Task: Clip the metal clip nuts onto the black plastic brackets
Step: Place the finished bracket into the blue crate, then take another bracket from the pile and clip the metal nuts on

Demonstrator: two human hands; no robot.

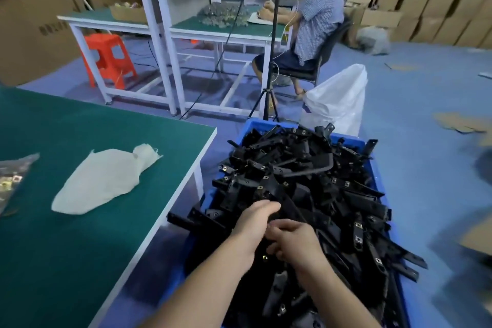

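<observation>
A blue crate beside the table is heaped with black plastic brackets, many with metal clip nuts fitted. Both my hands are over the near part of the heap. My left hand grips a long black bracket that angles up and away. My right hand is curled on the same bracket just below the left, fingers bent inward. A small brass-coloured clip nut shows under my hands. A clear bag of clip nuts lies at the table's left edge.
The green-topped table is on my left with a white cloth bag lying on it. Beyond the crate stand a white sack and a black tripod. A seated person works at a far bench beside an orange stool.
</observation>
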